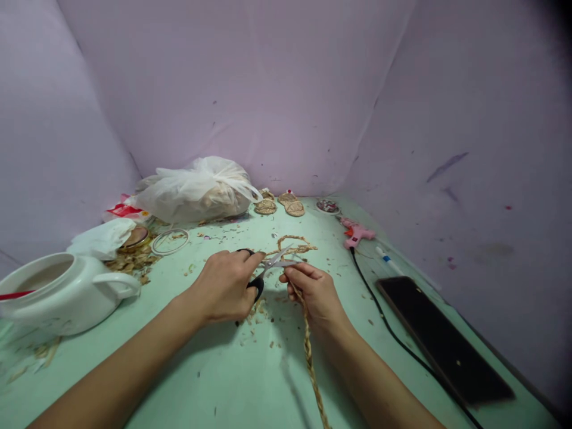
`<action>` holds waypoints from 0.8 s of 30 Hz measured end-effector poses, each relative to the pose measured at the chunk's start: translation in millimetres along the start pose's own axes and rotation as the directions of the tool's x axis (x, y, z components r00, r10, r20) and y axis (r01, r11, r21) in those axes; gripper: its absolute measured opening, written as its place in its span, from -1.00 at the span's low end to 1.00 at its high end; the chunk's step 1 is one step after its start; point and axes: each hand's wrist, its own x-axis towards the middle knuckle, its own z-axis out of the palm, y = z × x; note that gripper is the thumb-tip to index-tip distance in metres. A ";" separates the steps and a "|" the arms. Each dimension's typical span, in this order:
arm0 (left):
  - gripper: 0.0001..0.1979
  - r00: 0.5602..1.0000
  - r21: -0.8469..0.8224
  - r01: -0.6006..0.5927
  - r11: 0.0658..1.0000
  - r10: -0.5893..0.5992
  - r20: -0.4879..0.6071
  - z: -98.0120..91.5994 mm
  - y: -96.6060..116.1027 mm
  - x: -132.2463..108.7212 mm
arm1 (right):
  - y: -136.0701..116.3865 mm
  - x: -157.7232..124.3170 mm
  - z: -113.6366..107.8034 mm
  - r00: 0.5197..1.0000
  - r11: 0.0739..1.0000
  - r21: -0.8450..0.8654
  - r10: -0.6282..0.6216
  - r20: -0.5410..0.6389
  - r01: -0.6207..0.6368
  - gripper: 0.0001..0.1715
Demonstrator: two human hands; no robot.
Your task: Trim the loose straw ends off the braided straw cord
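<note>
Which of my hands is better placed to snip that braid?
Probably your left hand: it holds the scissors, their blades spread near the fingers of your right hand, which grips the braid.

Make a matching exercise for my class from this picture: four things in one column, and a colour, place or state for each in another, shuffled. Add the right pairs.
Things
1. Scissors
2. Braided cord
3. Glue gun
4. Pot with a side handle

Descriptions
A. Pink, lying beyond the right hand
B. White, at the left edge of the picture
C. Held in the right hand, with one length running down to the bottom edge of the picture
D. Held in the left hand, blades spread apart

Right pairs: 1-D, 2-C, 3-A, 4-B
</note>
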 end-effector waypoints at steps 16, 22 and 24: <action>-0.44 0.994 0.104 0.074 0.992 -0.081 0.070 -0.6 12.5 -0.3 | 4.9 -0.7 -1.9 0.984 0.972 -0.156 -0.179 -0.007 0.175 -0.87; -0.43 0.998 0.069 0.040 0.997 -0.044 0.051 1.8 10.0 0.0 | 6.2 -0.5 -0.8 0.985 0.971 -0.164 -0.172 0.009 0.171 -0.87; -0.44 0.998 0.045 0.032 0.998 -0.035 0.061 1.4 8.1 0.0 | 6.4 -1.1 -1.3 0.983 0.964 -0.193 -0.183 0.018 0.183 -0.86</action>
